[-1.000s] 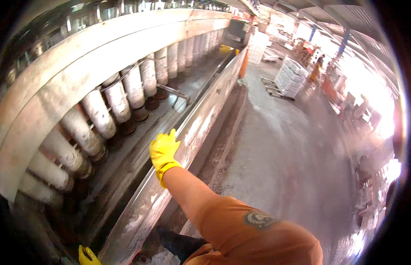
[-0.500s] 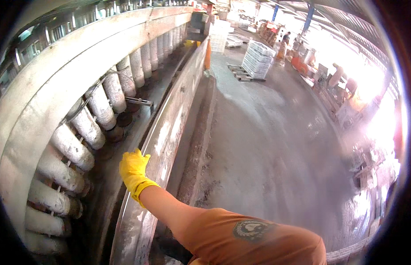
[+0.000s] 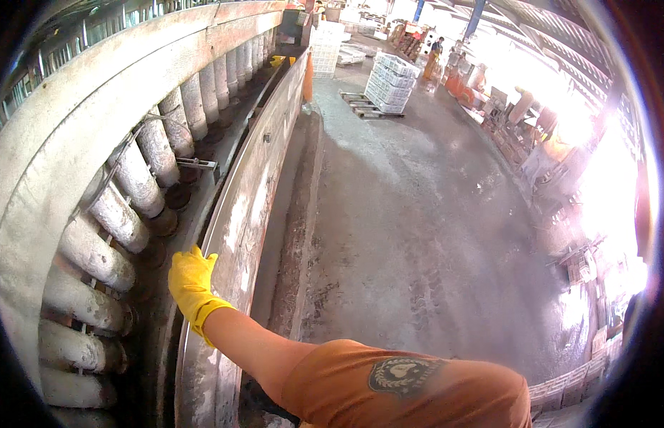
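Note:
My right hand (image 3: 192, 285), in a yellow glove, rests at the top edge of a long, scuffed metal side wall (image 3: 236, 242). Its fingers are bent over that edge, with their tips hidden on the far side. An orange-brown sleeve with a dark round-leaf emblem covers my upper arm, and the forearm is bare. Left of the glove, a dark channel runs beside a row of thick, pale, crusted cylinders (image 3: 109, 258). My left hand is out of the picture.
A broad pale beam (image 3: 125, 93) arches above the cylinders. A metal bracket (image 3: 198, 164) juts into the channel. White crates (image 3: 390, 84) are stacked on a wooden pallet (image 3: 360, 105) across the grey, wet-looking floor (image 3: 417, 235). A distant person (image 3: 435, 57) stands beyond. Clutter lines the bright right side.
The view has swung somewhat right and down, so the wall, crates and pallet sit further left. My right hand keeps its place on the wall's edge.

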`<state>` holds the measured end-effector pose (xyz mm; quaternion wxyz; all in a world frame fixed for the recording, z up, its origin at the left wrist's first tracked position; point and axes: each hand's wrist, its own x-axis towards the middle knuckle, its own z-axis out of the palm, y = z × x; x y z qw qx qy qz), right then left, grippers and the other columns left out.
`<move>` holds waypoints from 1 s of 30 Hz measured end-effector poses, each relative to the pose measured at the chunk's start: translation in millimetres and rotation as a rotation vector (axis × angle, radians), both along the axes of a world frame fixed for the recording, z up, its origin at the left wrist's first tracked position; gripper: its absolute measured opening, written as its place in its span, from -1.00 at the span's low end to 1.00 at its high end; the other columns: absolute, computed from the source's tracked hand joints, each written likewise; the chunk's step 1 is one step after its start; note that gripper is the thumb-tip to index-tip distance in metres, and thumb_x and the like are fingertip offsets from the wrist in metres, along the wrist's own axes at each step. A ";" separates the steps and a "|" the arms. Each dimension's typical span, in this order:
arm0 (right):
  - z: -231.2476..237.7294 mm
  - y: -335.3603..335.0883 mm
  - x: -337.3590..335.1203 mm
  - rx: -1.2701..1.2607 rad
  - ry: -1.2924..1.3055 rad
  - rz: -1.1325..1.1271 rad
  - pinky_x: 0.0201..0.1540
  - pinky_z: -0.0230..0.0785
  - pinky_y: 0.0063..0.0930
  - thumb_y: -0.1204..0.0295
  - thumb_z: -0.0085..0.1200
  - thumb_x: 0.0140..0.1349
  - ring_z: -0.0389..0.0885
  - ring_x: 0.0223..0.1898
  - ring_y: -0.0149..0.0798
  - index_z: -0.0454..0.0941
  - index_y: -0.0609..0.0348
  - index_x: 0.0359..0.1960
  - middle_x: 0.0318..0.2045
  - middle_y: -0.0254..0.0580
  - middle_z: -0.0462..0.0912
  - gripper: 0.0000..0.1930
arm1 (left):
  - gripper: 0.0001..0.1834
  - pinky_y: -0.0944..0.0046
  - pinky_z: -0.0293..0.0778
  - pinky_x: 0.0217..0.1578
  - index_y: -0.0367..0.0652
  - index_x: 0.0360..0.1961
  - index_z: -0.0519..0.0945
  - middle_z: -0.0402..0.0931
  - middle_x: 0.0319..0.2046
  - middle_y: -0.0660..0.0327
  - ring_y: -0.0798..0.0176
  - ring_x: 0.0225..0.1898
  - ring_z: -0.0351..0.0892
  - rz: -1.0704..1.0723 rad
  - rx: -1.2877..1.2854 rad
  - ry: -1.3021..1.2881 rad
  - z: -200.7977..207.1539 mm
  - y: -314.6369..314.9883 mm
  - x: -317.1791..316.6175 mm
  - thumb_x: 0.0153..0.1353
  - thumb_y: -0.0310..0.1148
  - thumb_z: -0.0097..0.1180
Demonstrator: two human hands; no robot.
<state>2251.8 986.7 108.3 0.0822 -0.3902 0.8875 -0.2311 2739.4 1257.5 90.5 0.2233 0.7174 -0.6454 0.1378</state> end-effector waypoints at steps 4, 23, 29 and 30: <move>4.8 11.5 -5.8 0.067 0.008 0.023 0.29 0.15 0.36 0.26 0.10 0.26 0.45 0.26 -0.01 0.68 0.02 -0.01 0.03 -0.12 0.69 -0.69 | -0.51 -0.08 0.50 0.08 -0.23 0.06 0.67 0.63 0.00 -0.18 -0.23 0.04 0.59 0.021 0.007 0.023 -3.5 8.8 -2.3 0.30 -0.06 0.27; -40.6 78.0 -38.4 -0.256 0.134 -0.090 0.26 0.07 0.54 0.29 0.02 0.31 0.55 0.14 0.01 0.70 0.04 -0.20 -0.12 -0.11 0.71 -0.78 | -0.52 -0.04 0.51 0.05 -0.25 0.06 0.66 0.63 -0.01 -0.16 -0.19 0.02 0.60 0.103 -0.002 0.068 -6.5 77.7 -17.5 0.30 -0.08 0.27; -24.7 95.6 -40.3 -0.126 0.058 0.002 0.27 0.12 0.45 0.24 0.11 0.23 0.42 0.29 0.01 0.68 0.08 -0.03 0.05 -0.08 0.66 -0.67 | -0.52 -0.02 0.52 0.04 -0.26 0.06 0.65 0.64 -0.02 -0.15 -0.17 0.01 0.61 0.139 -0.005 0.081 -8.7 96.7 -14.5 0.30 -0.09 0.27; -23.1 98.7 -44.1 -0.116 0.045 0.011 0.26 0.14 0.46 0.24 0.12 0.21 0.42 0.27 0.01 0.67 0.09 -0.04 0.04 -0.07 0.65 -0.66 | -0.52 -0.02 0.52 0.04 -0.26 0.06 0.65 0.64 -0.02 -0.15 -0.17 0.01 0.61 0.139 -0.006 0.084 -8.5 97.8 -15.0 0.31 -0.09 0.27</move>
